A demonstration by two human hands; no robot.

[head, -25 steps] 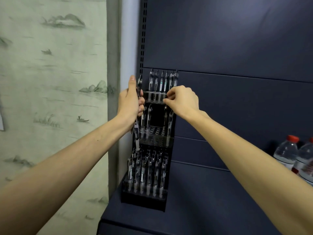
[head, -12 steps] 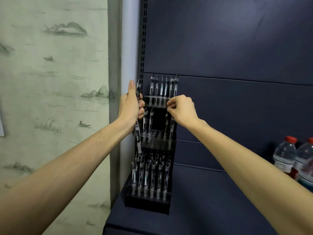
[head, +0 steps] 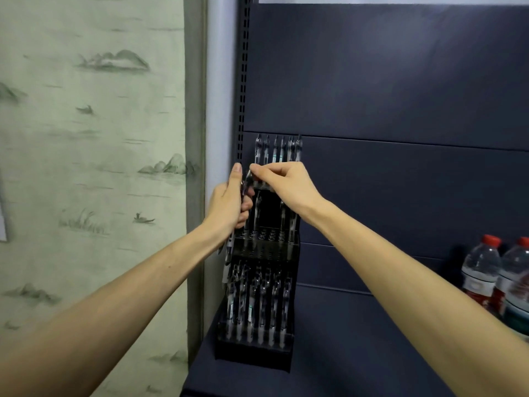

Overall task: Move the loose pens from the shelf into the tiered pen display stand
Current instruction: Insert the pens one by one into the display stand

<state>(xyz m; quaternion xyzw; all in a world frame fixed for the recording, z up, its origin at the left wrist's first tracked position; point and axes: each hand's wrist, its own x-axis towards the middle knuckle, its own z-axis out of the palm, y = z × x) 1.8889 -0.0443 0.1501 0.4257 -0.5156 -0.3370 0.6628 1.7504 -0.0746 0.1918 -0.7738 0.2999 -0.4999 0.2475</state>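
Observation:
A black tiered pen display stand [head: 254, 351] stands at the left end of the dark blue shelf [head: 357, 348]. Its top and bottom tiers hold several clear pens; the middle tier has only a few, at its sides. My left hand [head: 229, 204] is closed around a bundle of pens [head: 229, 253] whose lower ends hang down beside the stand's left edge. My right hand [head: 286, 181] reaches across the front of the top tier, its thumb and forefinger pinching the top of one pen in that bundle.
Two water bottles with red caps [head: 481, 270] stand at the shelf's right end. A perforated upright [head: 243, 81] runs along the shelf's left side, with a painted wall [head: 91, 167] beyond it. The dark back panel [head: 400, 81] rises behind the stand.
My right hand has moved left from the top tier's right side to the pens in my left hand. The view has tilted up slightly, so the stand sits lower.

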